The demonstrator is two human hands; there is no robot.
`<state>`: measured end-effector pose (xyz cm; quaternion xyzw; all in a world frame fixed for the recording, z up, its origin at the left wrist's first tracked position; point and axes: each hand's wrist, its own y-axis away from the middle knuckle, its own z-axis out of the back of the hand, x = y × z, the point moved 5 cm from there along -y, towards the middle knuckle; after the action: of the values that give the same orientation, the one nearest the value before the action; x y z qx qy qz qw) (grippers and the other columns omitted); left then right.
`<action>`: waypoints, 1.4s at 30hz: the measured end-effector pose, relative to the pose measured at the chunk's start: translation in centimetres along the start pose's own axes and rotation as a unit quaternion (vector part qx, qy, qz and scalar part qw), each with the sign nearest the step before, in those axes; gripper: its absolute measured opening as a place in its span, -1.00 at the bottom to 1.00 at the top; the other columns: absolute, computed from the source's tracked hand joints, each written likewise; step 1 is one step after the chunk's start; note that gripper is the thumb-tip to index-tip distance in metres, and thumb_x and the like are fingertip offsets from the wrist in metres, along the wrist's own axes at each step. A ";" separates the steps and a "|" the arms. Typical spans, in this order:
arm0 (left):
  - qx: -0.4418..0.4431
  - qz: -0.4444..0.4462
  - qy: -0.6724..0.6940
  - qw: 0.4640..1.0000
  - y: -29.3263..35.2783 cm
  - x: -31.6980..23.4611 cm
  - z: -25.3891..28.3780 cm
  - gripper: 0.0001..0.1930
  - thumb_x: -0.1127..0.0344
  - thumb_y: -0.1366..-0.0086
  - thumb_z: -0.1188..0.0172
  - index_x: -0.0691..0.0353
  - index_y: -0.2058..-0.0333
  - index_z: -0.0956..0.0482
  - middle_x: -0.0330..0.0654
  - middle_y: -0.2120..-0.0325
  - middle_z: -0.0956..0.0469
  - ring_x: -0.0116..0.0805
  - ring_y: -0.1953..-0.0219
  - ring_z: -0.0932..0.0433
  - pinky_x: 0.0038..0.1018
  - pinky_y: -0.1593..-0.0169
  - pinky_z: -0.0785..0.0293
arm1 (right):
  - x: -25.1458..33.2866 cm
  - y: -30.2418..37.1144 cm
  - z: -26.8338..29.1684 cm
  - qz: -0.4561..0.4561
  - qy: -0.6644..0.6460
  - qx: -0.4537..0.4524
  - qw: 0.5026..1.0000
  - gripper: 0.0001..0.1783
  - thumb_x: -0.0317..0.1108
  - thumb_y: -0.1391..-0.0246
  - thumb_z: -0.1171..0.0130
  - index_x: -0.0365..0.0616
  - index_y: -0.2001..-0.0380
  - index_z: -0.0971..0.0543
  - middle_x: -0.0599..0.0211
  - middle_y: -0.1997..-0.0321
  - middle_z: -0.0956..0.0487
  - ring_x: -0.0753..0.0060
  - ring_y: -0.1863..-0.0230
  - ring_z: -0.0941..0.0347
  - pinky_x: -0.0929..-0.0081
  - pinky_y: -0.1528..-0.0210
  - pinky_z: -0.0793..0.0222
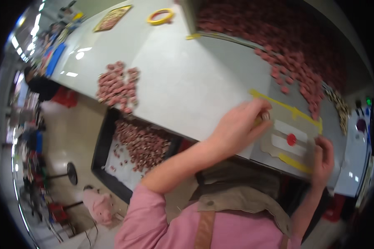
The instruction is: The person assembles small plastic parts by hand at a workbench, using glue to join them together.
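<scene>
My left hand (241,125) is closed in a pinch at the left edge of a beige mat (274,148). A small pale piece (265,118) shows between its fingertips; its kind is too blurred to name. Yellow tape holds the mat to the table. On the mat lies a white sheet (283,126), with a red round piece (291,140) at its middle. To the right of the mat, my right hand (324,157) has its fingers curled together, and what they hold, if anything, is hidden.
A large heap of small pinkish-red round pieces (278,29) fills the far right. A smaller pile (117,85) sits at the table's left edge, above a black crate (102,145) of similar pieces. A yellow tape roll (170,17) and a shallow tray (131,6) lie farther back.
</scene>
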<state>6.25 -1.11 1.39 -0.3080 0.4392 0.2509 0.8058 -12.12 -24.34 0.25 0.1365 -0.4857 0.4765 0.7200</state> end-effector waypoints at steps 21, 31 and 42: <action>-0.056 0.030 -0.257 0.964 -7.4 7.1 11.0 -0.75 0.38 -0.23 -0.15 0.25 0.11 -0.53 -0.09 0.23 -0.51 -0.24 0.18 -0.49 -0.39 0.11 -0.44 | -0.3 -2.5 1.4 -0.034 -0.026 -0.001 0.999 -0.84 -0.52 -0.13 -0.06 -0.29 0.22 -0.53 0.31 0.25 -0.50 0.52 0.21 -0.41 0.62 0.12 -0.30; 0.026 -0.160 -0.178 0.971 -11.8 2.6 -2.7 -0.81 0.40 -0.15 -0.26 0.30 0.27 -0.52 -0.13 0.33 -0.50 -0.19 0.27 -0.49 -0.37 0.17 -0.43 | -3.4 -10.6 7.2 0.049 0.163 -0.078 0.982 -0.79 -0.38 -0.17 -0.09 -0.18 0.14 -0.54 0.32 0.18 -0.52 0.48 0.23 -0.45 0.48 0.18 -0.37; -0.050 -0.089 -0.068 0.992 -11.3 3.9 -1.1 -0.81 0.43 -0.28 -0.14 0.31 0.14 -0.54 -0.11 0.29 -0.52 -0.37 0.32 -0.49 -0.52 0.20 -0.43 | -4.3 -12.3 3.8 0.066 0.221 0.003 0.973 -0.70 -0.40 -0.07 -0.16 -0.18 0.10 -0.48 0.21 0.22 -0.51 0.31 0.25 -0.48 0.46 0.14 -0.39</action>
<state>15.17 -9.10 0.70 -0.3685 0.3410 0.2201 0.8363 -4.56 -35.48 1.76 -0.0022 -0.3213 0.5430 0.7758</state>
